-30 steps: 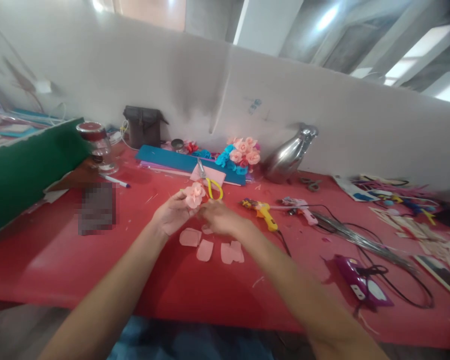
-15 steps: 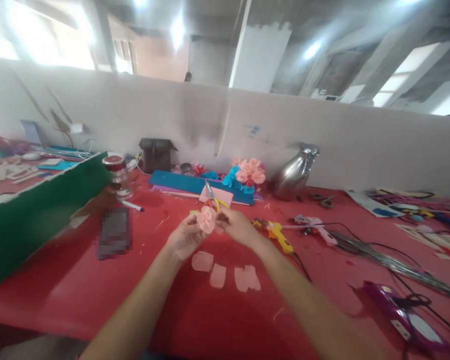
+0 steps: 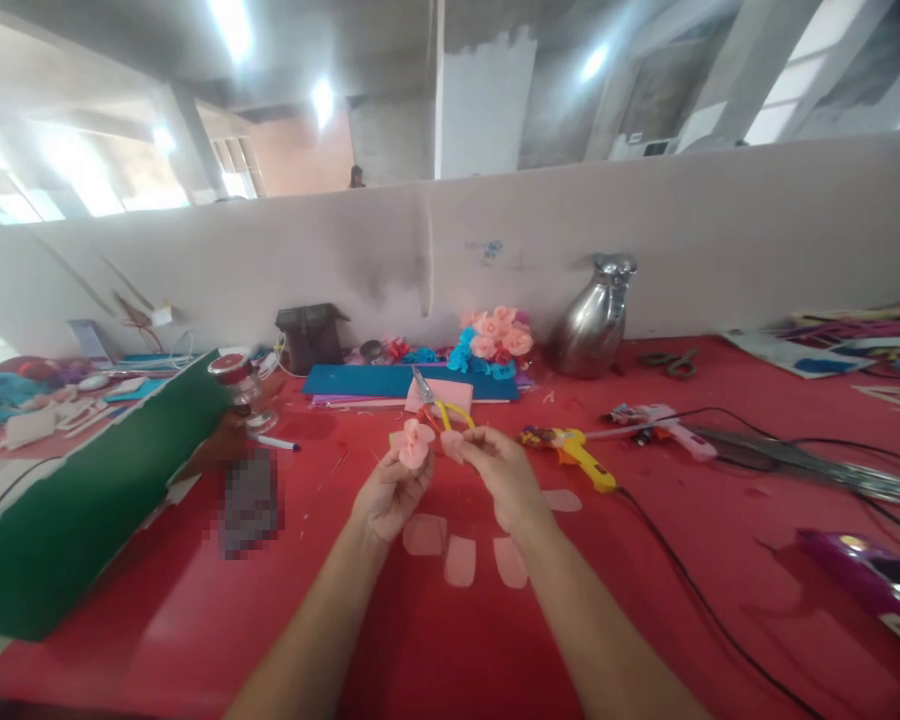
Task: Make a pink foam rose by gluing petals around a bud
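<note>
A pink paper flower is pinched upright in my left hand, its petals facing me. Just to its right, my right hand grips a loose pink paper petal between thumb and fingers, a small gap away from the flower. On the red table below my hands lie several cut pink petals. Yellow-handled pliers rest behind the flower on a pink paper stack. To the right of my right hand is a yellow glue gun with a black cord.
Blue sheets lie at the back beside a bunch of paper flowers and a metal jug. A green partition, a glass jar and a pen are left. Scissors and a pink glue gun are right.
My right hand has drawn apart from the flower and now shows a petal in its fingers. One petal lies farther right, near my right wrist. The view has shifted slightly.
</note>
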The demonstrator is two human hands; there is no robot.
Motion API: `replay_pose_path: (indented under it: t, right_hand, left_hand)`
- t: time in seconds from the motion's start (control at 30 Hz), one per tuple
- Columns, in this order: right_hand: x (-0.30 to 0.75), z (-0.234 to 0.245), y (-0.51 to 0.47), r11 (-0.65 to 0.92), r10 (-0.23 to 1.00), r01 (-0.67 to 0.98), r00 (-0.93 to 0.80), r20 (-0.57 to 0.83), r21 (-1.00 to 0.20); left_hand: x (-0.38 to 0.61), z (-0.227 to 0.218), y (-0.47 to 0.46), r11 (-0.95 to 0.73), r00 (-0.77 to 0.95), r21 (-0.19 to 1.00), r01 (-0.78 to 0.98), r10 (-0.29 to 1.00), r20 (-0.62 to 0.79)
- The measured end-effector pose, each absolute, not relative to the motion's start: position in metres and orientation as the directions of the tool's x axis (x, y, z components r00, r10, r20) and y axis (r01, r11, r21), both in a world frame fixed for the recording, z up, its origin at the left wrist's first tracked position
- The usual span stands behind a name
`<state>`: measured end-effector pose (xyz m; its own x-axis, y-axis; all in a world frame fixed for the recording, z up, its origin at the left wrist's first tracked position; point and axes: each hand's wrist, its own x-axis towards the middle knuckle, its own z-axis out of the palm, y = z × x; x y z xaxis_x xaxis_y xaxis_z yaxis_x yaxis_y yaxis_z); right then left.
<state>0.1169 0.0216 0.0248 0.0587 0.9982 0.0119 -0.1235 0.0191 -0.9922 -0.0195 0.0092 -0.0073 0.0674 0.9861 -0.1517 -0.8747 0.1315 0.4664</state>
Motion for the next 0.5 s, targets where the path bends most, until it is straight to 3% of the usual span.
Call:
replay_pose_path:
  t: [0.5]
  right_hand:
    - [0.1207, 0.018, 0.0237, -0.016, 0.99, -0.418, 0.118, -0.072, -0.908]
  left_hand:
    - [-0.0209, -0.0133, 0.0117, 0.104, 0.045, 0.485, -0.868, 0.99, -0.132]
